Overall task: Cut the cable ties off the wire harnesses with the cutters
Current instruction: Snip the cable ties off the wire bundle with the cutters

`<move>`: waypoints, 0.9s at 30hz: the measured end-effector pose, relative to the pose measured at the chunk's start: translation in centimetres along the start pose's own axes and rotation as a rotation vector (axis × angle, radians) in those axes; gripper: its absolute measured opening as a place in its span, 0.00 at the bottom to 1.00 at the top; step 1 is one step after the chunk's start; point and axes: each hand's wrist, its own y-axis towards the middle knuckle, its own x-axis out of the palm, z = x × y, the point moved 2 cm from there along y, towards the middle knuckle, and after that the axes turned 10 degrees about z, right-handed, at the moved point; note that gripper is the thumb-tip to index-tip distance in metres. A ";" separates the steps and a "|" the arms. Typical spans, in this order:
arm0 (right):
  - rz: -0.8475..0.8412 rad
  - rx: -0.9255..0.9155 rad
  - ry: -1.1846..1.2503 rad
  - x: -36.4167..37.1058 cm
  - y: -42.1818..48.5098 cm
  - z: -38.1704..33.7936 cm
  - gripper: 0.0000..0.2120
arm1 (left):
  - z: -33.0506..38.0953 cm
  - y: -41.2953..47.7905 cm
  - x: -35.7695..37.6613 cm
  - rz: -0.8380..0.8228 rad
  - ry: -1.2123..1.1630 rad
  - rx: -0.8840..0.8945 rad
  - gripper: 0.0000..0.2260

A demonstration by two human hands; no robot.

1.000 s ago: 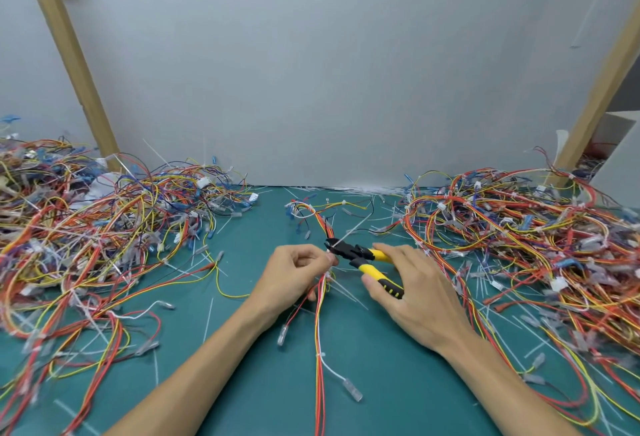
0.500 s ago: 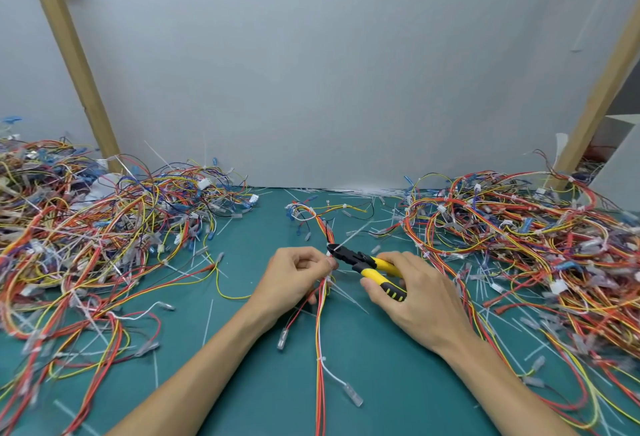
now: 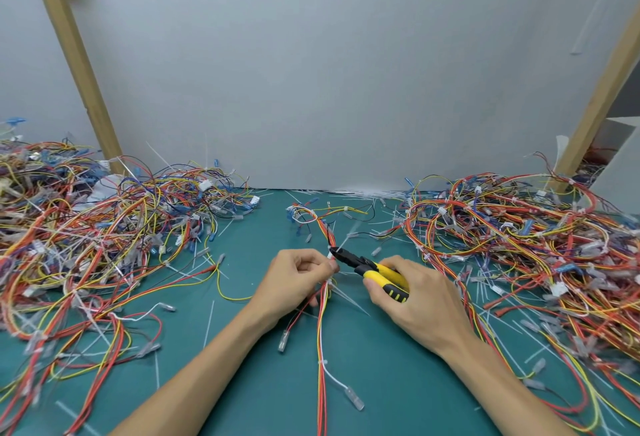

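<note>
- Holding the wire harness, our left hand pinches the bundle, fingers curled round it.
- Our right hand grips the cutters by their yellow handles; jaws look nearly closed, nose aimed at 10 o'clock.
- Harness lies 12 to 6 o'clock; the cable tie sits at the cutter tip, 1 o'clock of our left fingers.

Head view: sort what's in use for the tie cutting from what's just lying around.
In use: cutters, in the right hand; wire harness, held by the left hand.
Lying about: left wire pile; right wire pile; cut tie strip on the mat; wooden post.
</note>
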 end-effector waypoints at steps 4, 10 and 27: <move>0.002 0.042 0.020 -0.2 0.1 0.0 0.15 | 0.0 -0.1 0.1 -0.005 0.000 0.001 0.10; 0.000 0.097 0.137 -0.4 0.2 0.0 0.15 | 0.7 -0.3 0.2 -0.028 0.003 0.018 0.11; -0.040 0.012 0.046 -0.6 -0.1 -1.5 0.31 | 1.2 -0.4 -0.3 -0.088 -0.144 -0.015 0.10</move>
